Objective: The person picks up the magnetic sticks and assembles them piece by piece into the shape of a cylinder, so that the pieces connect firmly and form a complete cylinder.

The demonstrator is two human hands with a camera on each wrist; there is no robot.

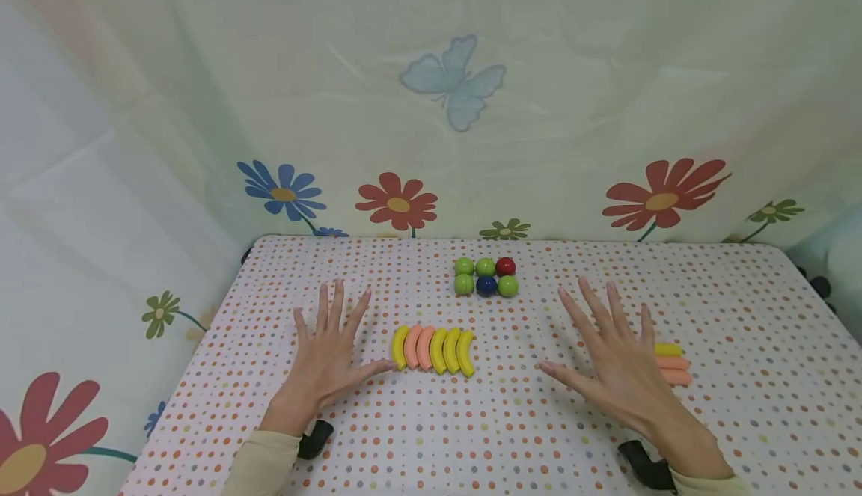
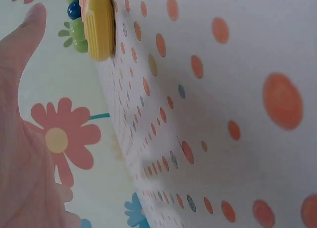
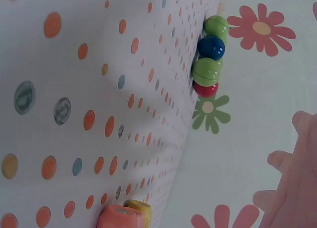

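Note:
My left hand (image 1: 326, 361) has its fingers spread wide over the left of the table, holding nothing. Just right of its thumb lies a row of curved, banana-shaped pieces, yellow (image 1: 438, 351) and pink (image 1: 425, 348). My right hand (image 1: 622, 369) is also spread, with nothing in its grasp. Partly hidden behind it are a yellow piece (image 1: 669, 349) and two pink pieces (image 1: 676, 376), laid side by side. Farther back, small balls form two rows: several green ones (image 1: 464, 284), one dark blue (image 1: 487, 286) and one red (image 1: 506, 266).
A white dotted cloth covers the table (image 1: 431, 436). Behind it and at the left hangs a pale curtain (image 1: 539, 107) printed with flowers and a butterfly. Dark straps (image 1: 315, 440) sit at both wrists, below light sleeves (image 1: 264, 462).

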